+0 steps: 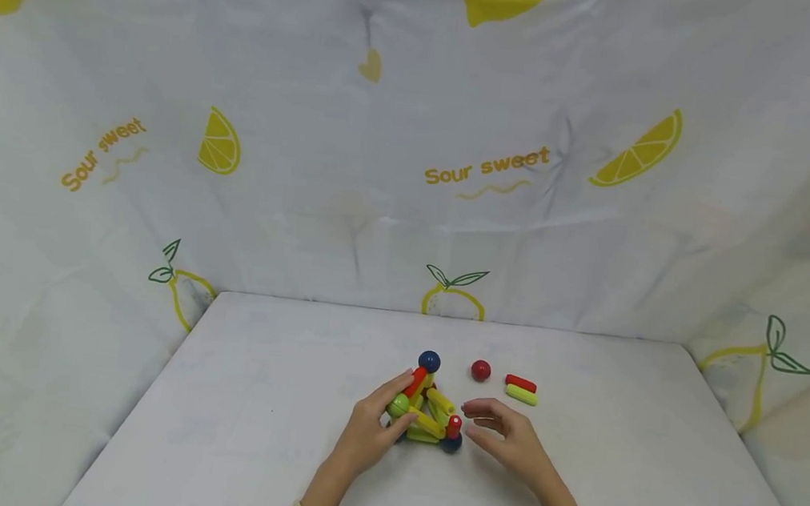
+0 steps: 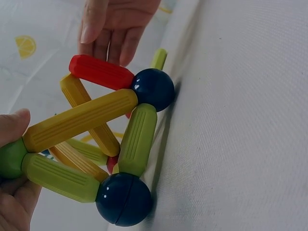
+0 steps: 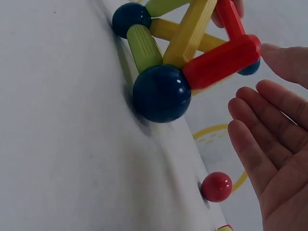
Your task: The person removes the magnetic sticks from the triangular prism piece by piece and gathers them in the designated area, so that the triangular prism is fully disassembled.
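A toy frame of rods and balls stands on the table, with yellow rods (image 2: 82,120), yellow-green rods (image 2: 137,139) and dark blue balls (image 3: 161,94) at its base. My left hand (image 1: 368,425) grips it at the light green ball (image 1: 399,405), thumb on one side and fingers on the other. Another dark blue ball (image 1: 429,361) tops a slanting red rod. At the right front corner a red rod (image 3: 224,61) sticks up from a base ball, its upper end free. Close beside that end is my right hand (image 1: 513,441), fingers loosely extended and holding nothing.
Behind the frame lies a loose red ball (image 1: 481,370). To its right a loose red rod (image 1: 521,384) and a yellow-green rod (image 1: 522,395) lie side by side. A lemon-printed white cloth (image 1: 291,227) hangs behind the white table (image 1: 232,415).
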Tool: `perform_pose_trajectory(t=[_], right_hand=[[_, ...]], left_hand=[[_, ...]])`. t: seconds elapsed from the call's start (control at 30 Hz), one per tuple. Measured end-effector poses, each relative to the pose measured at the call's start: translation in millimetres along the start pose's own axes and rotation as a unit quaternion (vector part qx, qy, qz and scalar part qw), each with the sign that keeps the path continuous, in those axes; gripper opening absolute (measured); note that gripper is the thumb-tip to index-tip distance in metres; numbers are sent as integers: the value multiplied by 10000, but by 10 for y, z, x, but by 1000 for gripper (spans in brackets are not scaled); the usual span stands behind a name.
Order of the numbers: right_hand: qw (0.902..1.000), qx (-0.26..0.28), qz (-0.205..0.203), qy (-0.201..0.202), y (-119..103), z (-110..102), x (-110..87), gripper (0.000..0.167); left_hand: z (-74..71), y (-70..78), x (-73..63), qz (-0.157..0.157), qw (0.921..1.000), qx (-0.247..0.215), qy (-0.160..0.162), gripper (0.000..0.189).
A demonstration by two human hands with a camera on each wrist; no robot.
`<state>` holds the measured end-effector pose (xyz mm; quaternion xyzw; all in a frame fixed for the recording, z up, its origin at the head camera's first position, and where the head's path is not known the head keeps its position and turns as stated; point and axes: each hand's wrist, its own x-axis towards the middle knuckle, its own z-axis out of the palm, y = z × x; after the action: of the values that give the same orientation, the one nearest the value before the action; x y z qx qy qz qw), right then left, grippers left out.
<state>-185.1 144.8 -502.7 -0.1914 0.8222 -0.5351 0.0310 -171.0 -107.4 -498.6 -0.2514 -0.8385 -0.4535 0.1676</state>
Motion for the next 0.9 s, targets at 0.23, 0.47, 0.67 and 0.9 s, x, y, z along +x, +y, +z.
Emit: perform_pose_trajectory(t=[0.23,0.47,0.67,0.9], right_hand=[[9995,175,-230,82,-65,157,-10,32],[9982,-31,-190,561,-85,271,6,31],[9940,-779,-547,543,-116,207,2,30],[9918,-1237,-69,302,-147,57,-4,25]], left_hand=[[7,-6,-14,-71,9999,-97,13,55],[-3,-1,-20,-46,9999,-161,-8,56],[-13,10,-10,71,10000,30,27,55],[-16,6,3,62,10000,22,8,54]])
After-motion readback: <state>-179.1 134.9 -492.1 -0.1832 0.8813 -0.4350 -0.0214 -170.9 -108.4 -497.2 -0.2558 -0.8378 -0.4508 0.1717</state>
